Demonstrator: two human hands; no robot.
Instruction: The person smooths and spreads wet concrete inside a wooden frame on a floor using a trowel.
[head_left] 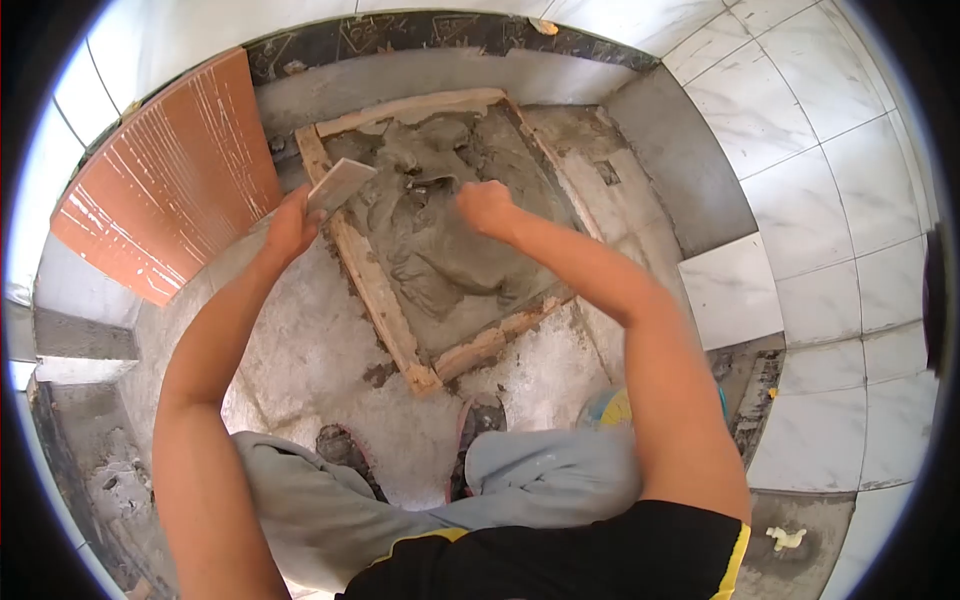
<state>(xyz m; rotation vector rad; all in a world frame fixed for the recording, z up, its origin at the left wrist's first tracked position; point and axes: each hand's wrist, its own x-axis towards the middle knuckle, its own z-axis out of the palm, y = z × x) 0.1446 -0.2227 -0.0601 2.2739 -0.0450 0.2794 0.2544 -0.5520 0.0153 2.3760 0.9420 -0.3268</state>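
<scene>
Wet grey mortar (465, 255) fills a rectangular wooden frame (375, 290) on the floor, heaped and ridged toward its far side. Over the frame's left edge, my left hand (292, 222) is closed on a small pale tile piece (342, 184). My right hand (485, 208) is a fist above the middle of the mortar, closed round a tool. Most of that tool is hidden; a dark metal part (432, 184) shows at the mortar just left of the fist.
A large orange-brown tile panel (175, 180) leans at the left wall. White marbled tiles (800, 200) cover the right wall, with a loose white tile (732, 290) below. Part of a round container (607, 408) shows under my right arm. My shoes (345, 450) are near the frame's front corner.
</scene>
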